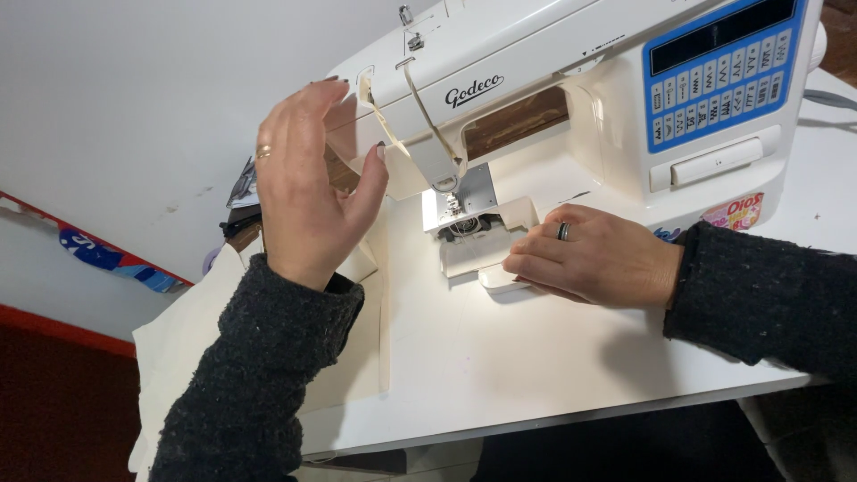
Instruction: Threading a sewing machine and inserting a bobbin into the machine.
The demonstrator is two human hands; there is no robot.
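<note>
A white sewing machine (pixel 536 62) with a blue button panel stands on a white extension table (pixel 500 357). My left hand (pixel 308 192) is raised at the machine's left end, fingers spread, fingertips near the head cover; it holds nothing. My right hand (pixel 594 254) rests flat on the bed just right of the needle area (pixel 455 210), fingertips on a small white cover piece (pixel 500 281). The bobbin area under the needle is open and lit. A cream thread runs down the front of the machine head. Both arms wear dark grey knit sleeves.
Cream fabric (pixel 192 339) hangs off the table's left side below my left arm. Dark objects (pixel 243 214) lie behind the left hand. A white wall with a red and blue strip (pixel 107 259) is at left. A grey cable (pixel 830 98) runs at far right.
</note>
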